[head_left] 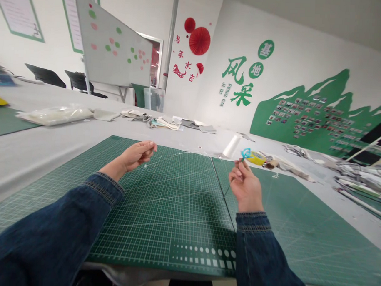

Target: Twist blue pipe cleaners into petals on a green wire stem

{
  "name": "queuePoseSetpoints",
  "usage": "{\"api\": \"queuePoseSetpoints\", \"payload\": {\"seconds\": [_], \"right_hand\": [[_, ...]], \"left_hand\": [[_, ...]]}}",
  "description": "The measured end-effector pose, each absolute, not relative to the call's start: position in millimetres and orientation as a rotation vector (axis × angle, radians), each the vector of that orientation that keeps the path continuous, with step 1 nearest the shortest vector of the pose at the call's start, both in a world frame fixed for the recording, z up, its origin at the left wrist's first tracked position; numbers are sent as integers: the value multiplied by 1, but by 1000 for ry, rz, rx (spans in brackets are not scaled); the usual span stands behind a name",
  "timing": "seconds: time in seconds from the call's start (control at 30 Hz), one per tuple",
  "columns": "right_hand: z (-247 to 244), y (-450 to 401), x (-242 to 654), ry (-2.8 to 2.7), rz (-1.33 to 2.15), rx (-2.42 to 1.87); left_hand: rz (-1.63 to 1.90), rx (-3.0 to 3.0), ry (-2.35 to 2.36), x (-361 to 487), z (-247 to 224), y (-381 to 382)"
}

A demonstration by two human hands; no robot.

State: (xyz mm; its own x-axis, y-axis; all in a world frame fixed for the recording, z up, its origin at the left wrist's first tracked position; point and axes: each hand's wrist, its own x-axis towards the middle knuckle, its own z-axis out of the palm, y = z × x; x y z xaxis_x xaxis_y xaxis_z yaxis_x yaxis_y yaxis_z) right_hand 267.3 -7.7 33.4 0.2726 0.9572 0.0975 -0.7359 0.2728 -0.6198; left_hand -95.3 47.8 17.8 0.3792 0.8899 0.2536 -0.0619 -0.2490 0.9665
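Note:
My right hand [245, 186] is raised over the right part of the green cutting mats. Its fingers pinch the thin stem of a small blue artificial flower [246, 153], whose head stands above the fingertips. A thin dark line, perhaps the stem's lower end, slants down left of that hand. Over the left part of the gridded cutting mat [163, 192], my left hand [136, 155] is closed, thumb pressed on the curled fingers. Whatever it may hold is hidden or too fine to see. The hands are well apart.
Beyond the mat stand a white thread cone [232, 145] and a yellow tape roll [256, 158]. Fabric pieces [169, 122] and a clear plastic bag [57, 114] lie along the far table. More cloth [364, 182] is heaped at the right. A whiteboard [115, 52] stands behind.

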Motion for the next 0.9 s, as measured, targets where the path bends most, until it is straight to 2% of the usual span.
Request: {"api": "queuePoseSetpoints", "payload": {"seconds": [0.17,0.3,0.57,0.7,0.9], "right_hand": [[34,-21,230,-979,1497,-532],[24,-25,208,-1149,1655,-573],[16,-26,198,-1338,1856,-582],[18,-28,196,-1315,1828,-516],[19,-17,199,-819,1494,-396]], "left_hand": [[845,1710,813,-66,26,27],[682,2023,832,-39,37,8],[813,2062,781,-27,39,7],[779,1955,737,-28,30,11],[715,1763,658,-27,18,11]]}}
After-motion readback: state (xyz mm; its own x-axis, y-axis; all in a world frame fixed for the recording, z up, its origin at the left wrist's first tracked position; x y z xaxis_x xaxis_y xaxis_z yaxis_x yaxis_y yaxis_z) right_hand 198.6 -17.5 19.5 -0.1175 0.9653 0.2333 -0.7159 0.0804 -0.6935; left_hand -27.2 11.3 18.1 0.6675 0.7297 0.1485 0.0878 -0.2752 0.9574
